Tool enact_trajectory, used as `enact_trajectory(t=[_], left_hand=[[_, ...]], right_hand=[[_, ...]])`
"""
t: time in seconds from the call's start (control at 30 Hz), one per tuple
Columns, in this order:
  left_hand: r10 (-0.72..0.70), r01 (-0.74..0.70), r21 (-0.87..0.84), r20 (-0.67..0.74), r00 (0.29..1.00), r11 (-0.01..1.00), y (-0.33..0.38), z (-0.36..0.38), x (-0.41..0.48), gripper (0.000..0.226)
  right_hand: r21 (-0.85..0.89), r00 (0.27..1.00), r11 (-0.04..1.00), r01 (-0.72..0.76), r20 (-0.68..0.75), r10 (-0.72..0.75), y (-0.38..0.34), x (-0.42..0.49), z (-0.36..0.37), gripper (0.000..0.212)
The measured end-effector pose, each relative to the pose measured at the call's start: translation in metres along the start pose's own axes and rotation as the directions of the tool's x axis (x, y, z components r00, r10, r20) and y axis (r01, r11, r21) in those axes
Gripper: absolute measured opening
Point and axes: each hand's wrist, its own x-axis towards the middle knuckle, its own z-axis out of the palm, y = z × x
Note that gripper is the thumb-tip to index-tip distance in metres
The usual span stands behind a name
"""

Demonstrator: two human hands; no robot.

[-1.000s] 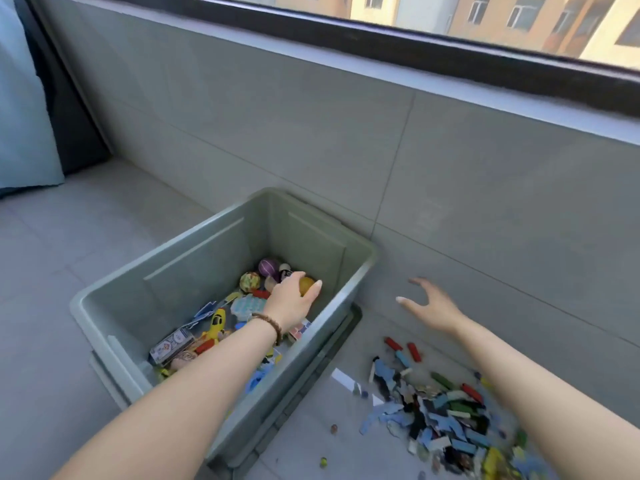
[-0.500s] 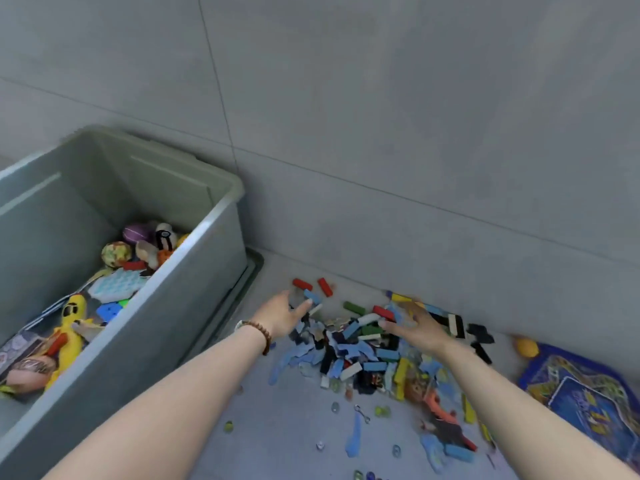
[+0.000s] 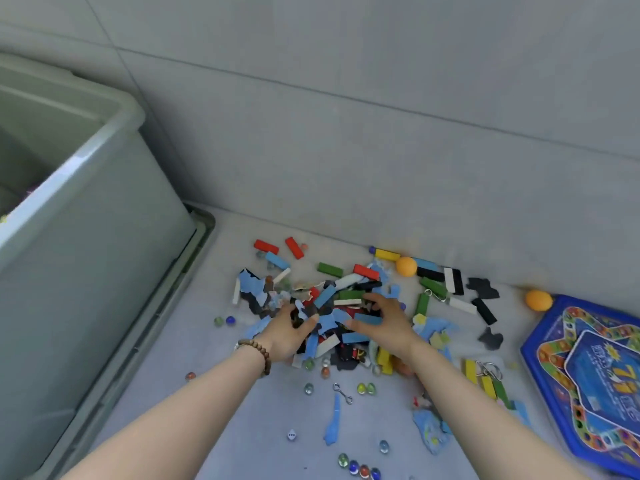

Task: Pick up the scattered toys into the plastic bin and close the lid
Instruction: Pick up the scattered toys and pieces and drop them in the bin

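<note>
Blocks (image 3: 325,296), flat rectangles, between left hand (image 3: 285,336) and right hand (image 3: 388,323).

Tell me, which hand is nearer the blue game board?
Right. The right hand is on the block pile, left of the game board; the left hand is farther left.

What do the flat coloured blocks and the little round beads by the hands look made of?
Flat coloured rectangular blocks: probably painted wood, possibly plastic; solid matte colour, crisp edges. Small round translucent beads: likely glass marbles; glossy, see-through with bright highlights.
</note>
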Motion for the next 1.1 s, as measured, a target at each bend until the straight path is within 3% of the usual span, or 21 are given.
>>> enact_trajectory(t=[0.13, 0.27, 0.47, 0.67, 0.8, 1.1], left_hand=[[-0.023, 0.018, -0.179, -0.025, 0.999, 0.984, -0.007, 0.011, 0.006, 0.058], [-0.050, 0.038, -0.213, -0.049, 0.998, 0.976, -0.003, 0.018, 0.009, 0.056], [-0.081, 0.079, -0.497, 0.016, 0.997, 0.864, 0.003, 0.027, 0.012, 0.027], [-0.059, 0.073, -0.559, 0.043, 0.997, 0.826, -0.004, 0.029, 0.017, 0.032], [-0.041, 0.094, -0.584, 0.103, 0.994, 0.806, -0.004, 0.029, 0.017, 0.029], [0.000, 0.087, -0.674, 0.129, 0.992, 0.733, 0.000, 0.033, 0.014, 0.032]], right_hand=[[0.062, 0.999, 0.997, 0.043, -0.015, -0.043, 0.003, 0.004, 0.013, 0.068], [0.149, 0.997, 0.986, 0.076, -0.029, -0.072, 0.006, 0.007, 0.026, 0.062], [0.165, 0.993, 0.980, 0.114, -0.060, -0.105, 0.013, 0.012, 0.031, 0.062], [0.194, 0.988, 0.970, 0.149, -0.078, -0.136, 0.016, 0.014, 0.029, 0.048], [0.213, 0.984, 0.962, 0.170, -0.081, -0.156, 0.016, 0.013, 0.028, 0.050], [0.409, 0.990, 0.903, 0.134, -0.024, -0.136, 0.014, 0.012, 0.019, 0.038]])
